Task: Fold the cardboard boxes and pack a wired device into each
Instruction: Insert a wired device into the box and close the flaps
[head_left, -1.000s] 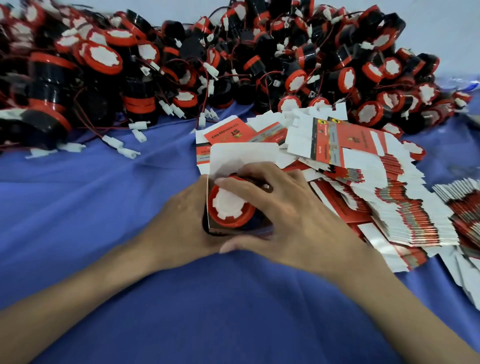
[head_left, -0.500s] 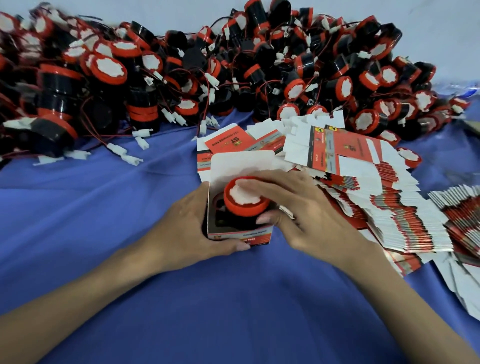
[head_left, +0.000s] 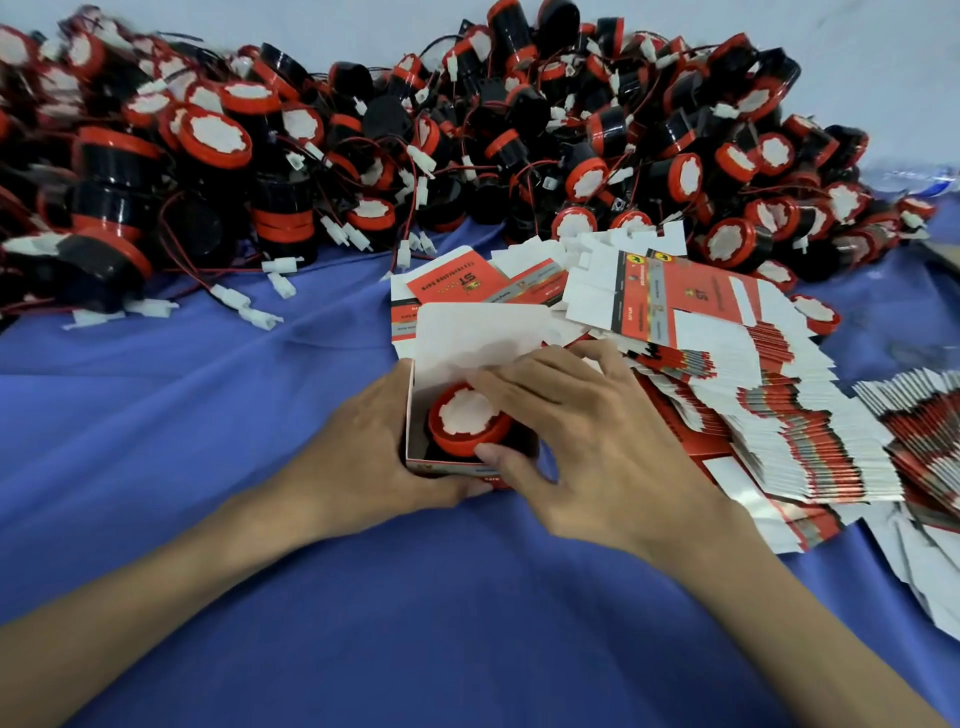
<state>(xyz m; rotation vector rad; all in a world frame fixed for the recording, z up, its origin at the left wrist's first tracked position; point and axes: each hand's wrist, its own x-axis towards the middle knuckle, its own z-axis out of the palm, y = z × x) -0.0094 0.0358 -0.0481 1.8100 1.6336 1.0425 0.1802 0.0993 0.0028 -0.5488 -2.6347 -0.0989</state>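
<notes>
A small red and white cardboard box (head_left: 470, 338) stands open on the blue cloth, its white lid flap raised at the back. A round device (head_left: 467, 423) with a red rim and white top sits inside it. My left hand (head_left: 363, 447) grips the box's left side, thumb along the front wall. My right hand (head_left: 576, 436) lies over the box's right side, fingers on the device's top edge and thumb at its front rim. The device's wire is hidden.
A large heap of black and red wired devices (head_left: 415, 135) with white connectors fills the back. Stacks of flat unfolded boxes (head_left: 779, 405) fan out to the right, and more flat boxes (head_left: 919, 421) lie at the far right. Blue cloth (head_left: 156, 415) covers the table.
The device has sunk from above the box's opening down into the box. My right hand's fingers have shifted over its top. My left hand kept its hold on the box.
</notes>
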